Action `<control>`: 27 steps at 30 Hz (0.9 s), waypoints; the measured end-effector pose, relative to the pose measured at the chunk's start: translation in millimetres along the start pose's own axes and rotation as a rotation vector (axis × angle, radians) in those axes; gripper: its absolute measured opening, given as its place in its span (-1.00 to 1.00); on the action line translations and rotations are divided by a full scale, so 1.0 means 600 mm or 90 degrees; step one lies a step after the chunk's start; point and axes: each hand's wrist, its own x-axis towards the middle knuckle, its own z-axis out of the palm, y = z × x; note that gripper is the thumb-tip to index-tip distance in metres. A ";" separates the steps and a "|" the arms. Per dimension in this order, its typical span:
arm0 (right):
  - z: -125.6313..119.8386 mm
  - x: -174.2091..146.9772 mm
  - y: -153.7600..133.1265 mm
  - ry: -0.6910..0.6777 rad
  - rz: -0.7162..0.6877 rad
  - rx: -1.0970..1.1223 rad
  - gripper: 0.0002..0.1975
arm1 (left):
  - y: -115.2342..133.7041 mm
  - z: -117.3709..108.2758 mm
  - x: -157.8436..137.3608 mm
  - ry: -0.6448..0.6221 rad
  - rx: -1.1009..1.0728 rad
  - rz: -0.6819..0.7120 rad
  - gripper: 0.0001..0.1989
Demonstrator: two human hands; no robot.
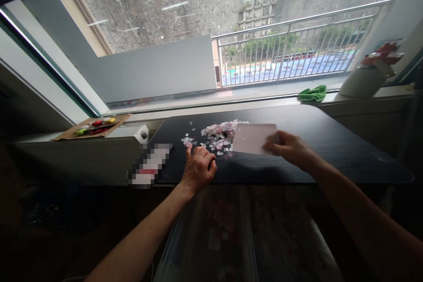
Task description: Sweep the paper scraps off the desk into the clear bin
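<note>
A loose pile of small pink and white square paper pieces (224, 130) lies on the dark tabletop (313, 141). My right hand (289, 147) grips a flat, pale pink card (253, 137) by its right end, with the card's left edge against the pile. My left hand (200, 165) is over the front edge of the table. One of its fingers points out toward a smaller cluster of pieces (187, 141), and the others are curled in. Whatever those curled fingers hold, if anything, is hidden.
A blurred-out flat object (150, 165) lies at the table's left end. Beyond it, a cardboard sheet (71, 131) with colourful items rests on a white radiator (132, 134). A green cloth (312, 93) and a white container (360, 80) stand on the windowsill. Below the table is a clear bin (172, 246).
</note>
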 end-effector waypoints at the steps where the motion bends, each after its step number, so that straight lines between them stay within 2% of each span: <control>1: 0.007 0.000 -0.005 -0.006 -0.010 -0.016 -0.79 | 0.000 0.000 0.000 -0.002 -0.001 0.000 -0.85; 6: -0.002 -0.007 0.004 -0.071 -0.030 -0.044 -0.77 | 0.001 0.001 0.000 -0.004 -0.006 -0.004 -0.85; 10: -0.014 -0.012 0.013 -0.021 -0.015 -0.054 -0.76 | 0.001 0.002 0.000 -0.004 0.000 -0.005 -0.84; 13: -0.004 -0.014 0.015 -0.017 0.002 -0.056 -0.76 | 0.001 0.003 -0.001 0.002 -0.002 -0.009 -0.85; 18: 0.020 -0.014 0.029 -0.103 -0.005 -0.001 -0.77 | 0.001 0.003 -0.001 0.006 -0.011 -0.019 -0.86; 23: 0.024 -0.004 0.029 -0.022 0.002 0.002 -0.79 | -0.007 -0.006 0.006 0.018 -0.045 -0.071 -0.88; 27: 0.037 -0.001 0.033 -0.044 0.003 -0.021 -0.81 | -0.026 -0.019 0.007 0.027 -0.024 -0.112 -0.87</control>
